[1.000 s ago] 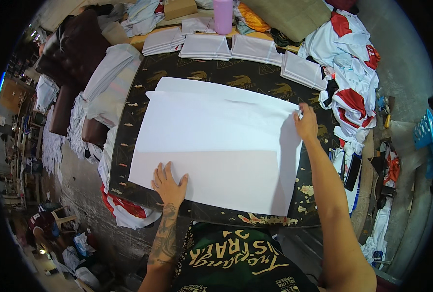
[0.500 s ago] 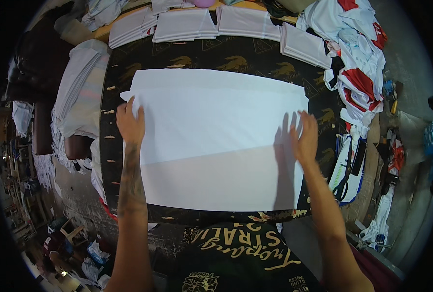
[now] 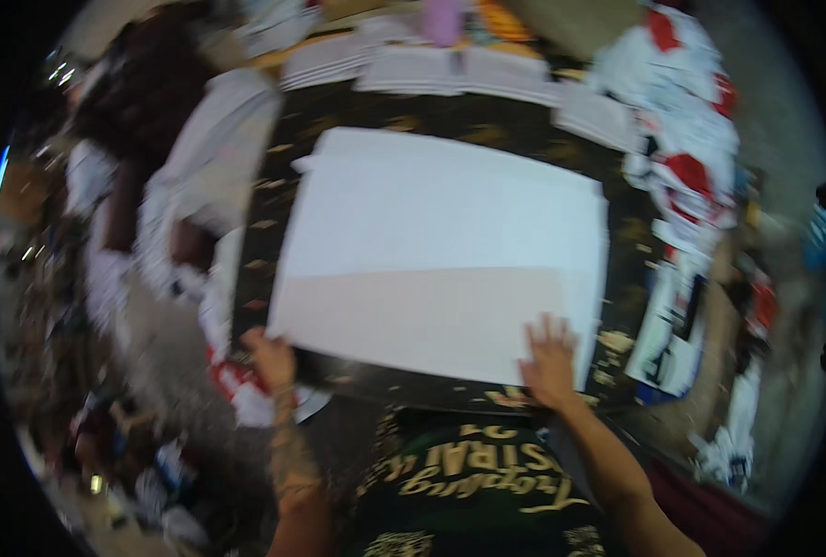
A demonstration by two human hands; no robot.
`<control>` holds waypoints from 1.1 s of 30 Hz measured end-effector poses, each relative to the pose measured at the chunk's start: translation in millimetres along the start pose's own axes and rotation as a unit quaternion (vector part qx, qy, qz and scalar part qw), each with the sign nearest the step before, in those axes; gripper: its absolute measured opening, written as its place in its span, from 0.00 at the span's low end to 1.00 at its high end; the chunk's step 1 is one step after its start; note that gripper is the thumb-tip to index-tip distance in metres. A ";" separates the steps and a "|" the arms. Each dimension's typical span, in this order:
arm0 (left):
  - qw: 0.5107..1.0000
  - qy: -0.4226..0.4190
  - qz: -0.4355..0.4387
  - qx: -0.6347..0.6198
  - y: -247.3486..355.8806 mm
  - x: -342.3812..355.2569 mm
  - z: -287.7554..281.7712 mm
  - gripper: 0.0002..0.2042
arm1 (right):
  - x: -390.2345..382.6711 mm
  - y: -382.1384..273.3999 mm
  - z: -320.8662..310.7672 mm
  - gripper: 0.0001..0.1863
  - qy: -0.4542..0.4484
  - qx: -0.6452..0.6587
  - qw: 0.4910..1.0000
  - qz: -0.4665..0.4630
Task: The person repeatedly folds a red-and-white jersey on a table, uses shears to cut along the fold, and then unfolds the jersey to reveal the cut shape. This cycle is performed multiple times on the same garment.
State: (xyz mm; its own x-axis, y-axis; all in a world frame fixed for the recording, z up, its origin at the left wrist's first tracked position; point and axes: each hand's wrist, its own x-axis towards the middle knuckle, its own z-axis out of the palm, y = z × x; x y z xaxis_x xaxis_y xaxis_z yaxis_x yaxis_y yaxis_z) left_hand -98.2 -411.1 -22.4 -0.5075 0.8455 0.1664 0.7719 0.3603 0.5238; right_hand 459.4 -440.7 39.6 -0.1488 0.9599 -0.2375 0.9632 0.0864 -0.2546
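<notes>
A large white cloth sheet (image 3: pixel 450 209) lies spread on a dark patterned tabletop (image 3: pixel 274 209), its near part looking greyer than its far part. My right hand (image 3: pixel 550 362) rests on the sheet's near right corner with the fingers spread. Down at the table's near left corner is my left hand (image 3: pixel 269 357), just off the sheet's corner; motion blur smears its fingers, so its grip is unclear. Below that hand hangs some red and white cloth (image 3: pixel 246 390) beside the table.
Folded white cloth stacks (image 3: pixel 408 71) line the far edge of the table. A heap of white and red cloth (image 3: pixel 687 176) runs down the right side, with scissors (image 3: pixel 659 357) near its lower end. More white cloth (image 3: pixel 218 121) is piled at the left on dark seating.
Both hands have come back toward me from the sheet's sides, the left to the table's near corner, the right onto the sheet's near part. The whole view has shifted and blurred.
</notes>
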 end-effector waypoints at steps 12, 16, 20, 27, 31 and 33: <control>0.983 0.092 0.141 0.066 94.3 22.0 1.7 0.19 | 136.5 268.1 -192.8 0.11 0.375 0.084 0.877 0.288; 0.980 0.035 0.164 0.108 122.2 -0.3 -10.7 0.17 | 190.5 350.7 -246.2 0.16 0.427 -0.077 0.881 0.187; 0.984 -0.015 0.144 0.100 154.3 -18.4 -6.5 0.15 | 240.8 384.2 -269.4 0.18 0.366 -0.117 0.907 0.172; 0.959 -0.125 0.163 -0.194 287.4 -13.4 39.9 0.17 | 174.1 297.5 -371.4 0.07 0.557 -0.129 0.813 0.113; 0.859 -0.264 0.253 -0.358 425.5 -21.5 34.6 0.22 | 48.1 177.4 -436.0 0.16 0.637 -0.062 0.768 0.021; 0.775 -0.289 0.362 -0.429 494.8 -35.5 5.2 0.34 | -18.1 104.5 -446.1 0.14 0.629 0.017 0.776 -0.039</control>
State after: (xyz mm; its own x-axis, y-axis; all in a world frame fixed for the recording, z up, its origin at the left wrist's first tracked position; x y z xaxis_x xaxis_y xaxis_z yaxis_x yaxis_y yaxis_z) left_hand 303.8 -260.9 226.5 0.3885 0.8283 0.4038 0.1101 -0.4768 0.8721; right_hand 662.6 -330.1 435.5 0.1498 0.4553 0.8776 0.9527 0.1710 -0.2513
